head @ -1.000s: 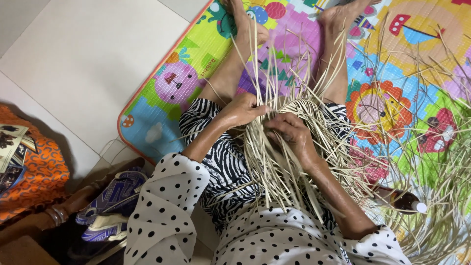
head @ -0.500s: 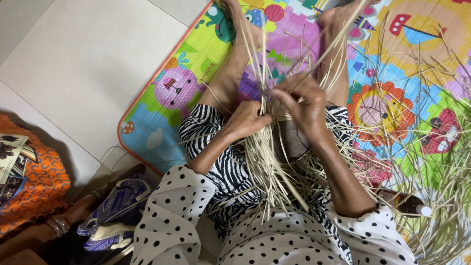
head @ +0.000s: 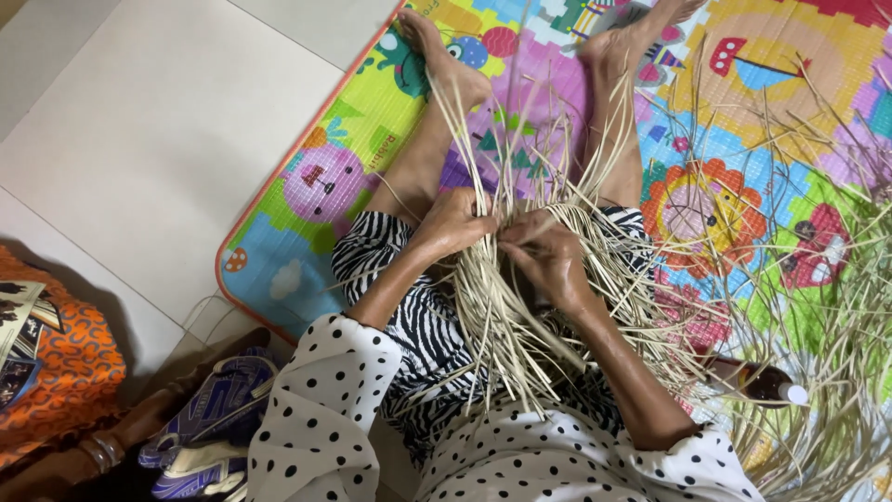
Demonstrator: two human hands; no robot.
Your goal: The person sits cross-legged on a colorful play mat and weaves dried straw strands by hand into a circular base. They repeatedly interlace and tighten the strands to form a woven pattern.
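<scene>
Our left hand [head: 452,223] and right hand [head: 544,253] pinched the pale straw strips [head: 506,325] tight, so we judged small, even pulls best.

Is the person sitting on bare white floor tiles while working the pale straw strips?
No: the legs rest on a colourful play mat, and both the left hand and right hand hold the straw strips above it.

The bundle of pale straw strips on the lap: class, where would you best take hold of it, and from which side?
Grip the straw strips at the gathered waist where the left hand and right hand meet, coming from above; there they bunch tight, while both ends fan loose.
</scene>
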